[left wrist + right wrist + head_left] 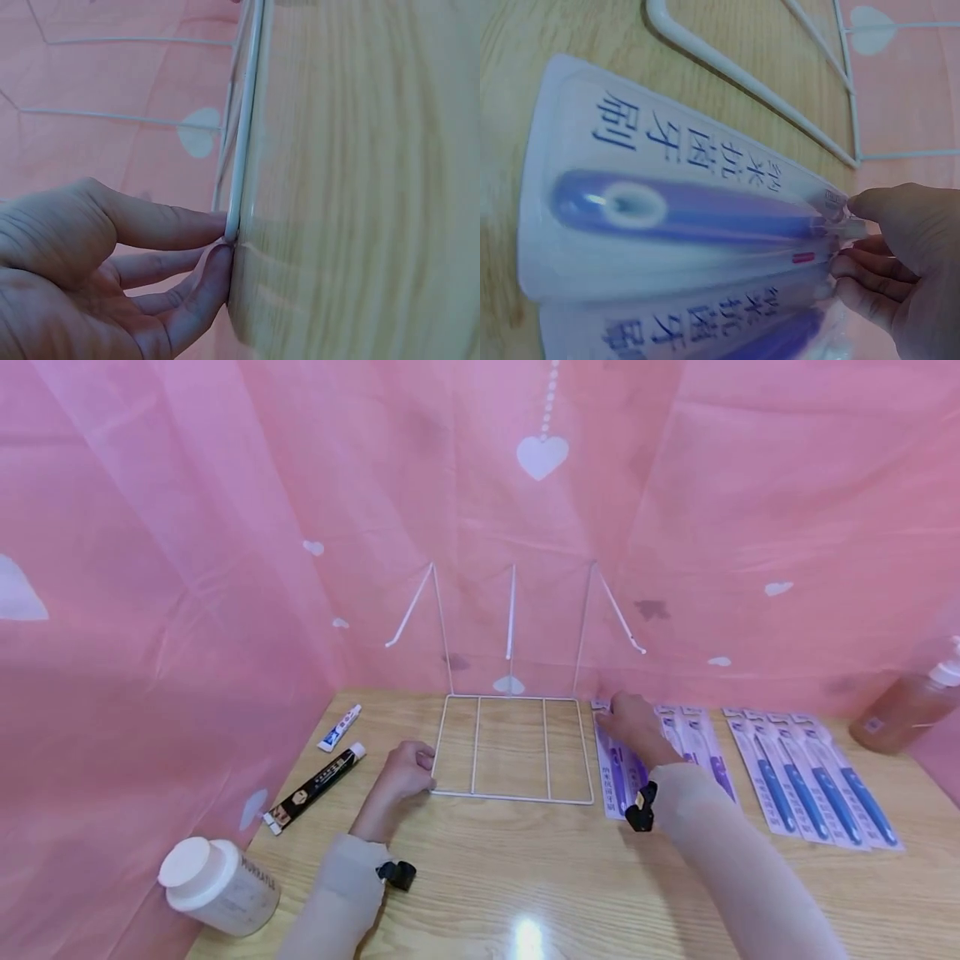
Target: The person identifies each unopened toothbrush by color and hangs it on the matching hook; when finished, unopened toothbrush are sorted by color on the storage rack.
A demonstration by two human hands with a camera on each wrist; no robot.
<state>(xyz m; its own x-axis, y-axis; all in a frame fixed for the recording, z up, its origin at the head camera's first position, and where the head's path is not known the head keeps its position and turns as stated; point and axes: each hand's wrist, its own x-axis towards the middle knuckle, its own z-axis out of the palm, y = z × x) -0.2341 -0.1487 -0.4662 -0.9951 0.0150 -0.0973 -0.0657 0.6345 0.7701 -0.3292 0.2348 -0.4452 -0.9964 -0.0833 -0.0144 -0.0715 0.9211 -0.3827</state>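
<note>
Rack (512, 797): white wire, three-pronged, far centre on the counter (465, 877).
Left hand (409, 768): pinches its near left corner.
Right hand (633, 722): pinches the far end of a packaged purple toothbrush (697, 214), right of rack.

On the right-wrist feed I read 纳米抗菌牙刷 on the purple toothbrush pack (682, 206); the white bottle (228, 889) shows me roughly "MURRAYLE"; the black tube's (315, 789) print is too small.

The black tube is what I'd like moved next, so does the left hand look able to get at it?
Probably yes: nothing shows between the left hand and the black tube, though that hand pinches the white rack and would likely need to let go.
</note>
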